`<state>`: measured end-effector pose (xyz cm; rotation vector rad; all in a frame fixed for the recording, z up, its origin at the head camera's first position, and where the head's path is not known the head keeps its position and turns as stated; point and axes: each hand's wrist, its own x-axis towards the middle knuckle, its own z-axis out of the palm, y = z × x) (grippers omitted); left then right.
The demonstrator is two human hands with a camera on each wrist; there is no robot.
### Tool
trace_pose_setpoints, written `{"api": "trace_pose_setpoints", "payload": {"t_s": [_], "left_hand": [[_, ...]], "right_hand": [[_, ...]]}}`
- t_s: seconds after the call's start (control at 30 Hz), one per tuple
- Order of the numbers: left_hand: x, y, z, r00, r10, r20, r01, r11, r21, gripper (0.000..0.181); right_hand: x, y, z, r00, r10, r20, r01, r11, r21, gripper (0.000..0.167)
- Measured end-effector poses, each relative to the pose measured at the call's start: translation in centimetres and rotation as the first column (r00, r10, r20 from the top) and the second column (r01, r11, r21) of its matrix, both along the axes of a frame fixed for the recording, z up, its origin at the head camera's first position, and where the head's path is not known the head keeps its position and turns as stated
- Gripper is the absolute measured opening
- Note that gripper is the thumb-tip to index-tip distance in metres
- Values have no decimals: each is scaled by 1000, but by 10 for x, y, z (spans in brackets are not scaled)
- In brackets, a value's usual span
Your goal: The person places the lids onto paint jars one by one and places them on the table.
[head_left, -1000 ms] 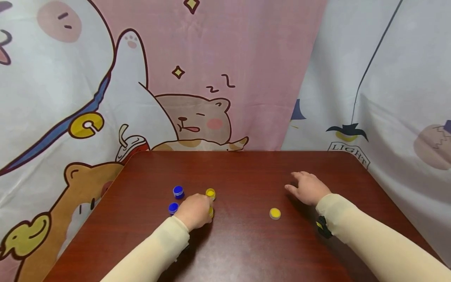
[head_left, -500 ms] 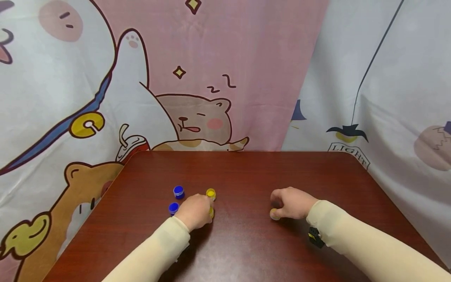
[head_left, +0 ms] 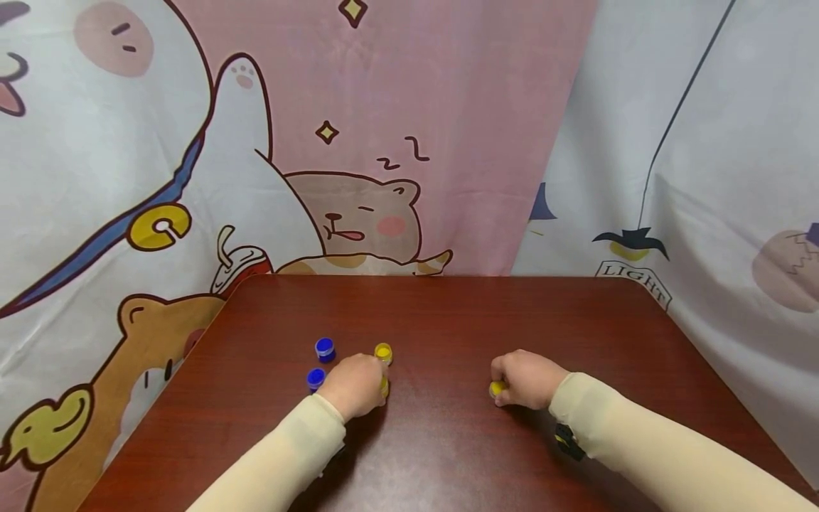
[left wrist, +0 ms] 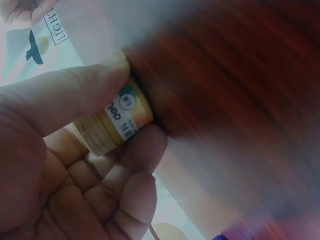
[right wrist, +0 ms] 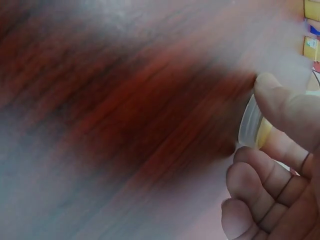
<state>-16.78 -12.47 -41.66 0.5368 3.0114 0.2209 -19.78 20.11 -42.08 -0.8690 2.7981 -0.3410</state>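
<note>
In the head view my left hand [head_left: 353, 386] grips a small yellow paint jar [head_left: 384, 386] on the table, mostly hidden behind the fingers. The left wrist view shows thumb and fingers pinching this labelled jar [left wrist: 122, 117] by its sides. Over to the right, my right hand [head_left: 530, 380] pinches a round yellow lid [head_left: 497, 388] at the table top. Its translucent rim [right wrist: 250, 122] appears between thumb and fingers in the right wrist view. Another yellow paint jar [head_left: 383, 353] stands just beyond my left hand.
Two blue paint jars, one farther back [head_left: 325, 349] and one nearer [head_left: 316, 379], stand left of my left hand. The dark red wooden table [head_left: 441, 313] ends at a cartoon-printed curtain [head_left: 480, 142].
My right hand has come down and left from beyond the yellow lid and has taken hold of it. The left hand stays on its jar.
</note>
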Motion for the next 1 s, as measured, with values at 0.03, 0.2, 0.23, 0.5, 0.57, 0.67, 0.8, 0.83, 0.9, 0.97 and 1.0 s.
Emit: {"api": "trace_pose_setpoints", "payload": {"t_s": [0.03,0.2,0.23,0.5,0.57,0.67,0.8,0.83,0.9,0.97,1.0], "left_hand": [[0,0,0,1000,2,4,-2,1000,3,16],[2,0,0,1000,-1,7,1,1000,23,22],[2,0,0,1000,-4,6,4,1000,25,24],[-3,-3,1,999,-24,27,24,1000,-1,16],[-4,-4,3,999,-32,32,32,999,-3,20],[-3,-7,7,998,-36,57,35,999,16,34],[-7,-11,17,999,-8,33,7,999,50,49],[-8,-12,21,1000,7,17,-8,998,59,52],[-12,-13,27,999,26,-22,-25,998,65,52],[-16,-14,30,998,46,-38,-44,997,70,51],[-18,-14,30,998,56,-35,-54,996,69,51]], "right_hand": [[0,-1,0,1000,-13,3,13,1000,-1,28],[2,-3,-1,996,-78,34,78,997,5,29],[2,-4,-1,995,-90,39,89,996,9,30],[2,-11,2,990,-125,57,122,991,50,30],[3,-12,4,989,-135,67,131,990,54,29],[4,-13,5,988,-138,65,135,989,61,30],[4,-13,7,989,-139,56,136,989,58,32],[4,-13,7,989,-138,56,135,989,58,32],[5,-15,7,989,-135,55,132,990,58,32],[4,-16,7,990,-132,56,128,990,64,32],[4,-16,7,990,-129,59,125,990,67,32]]}}
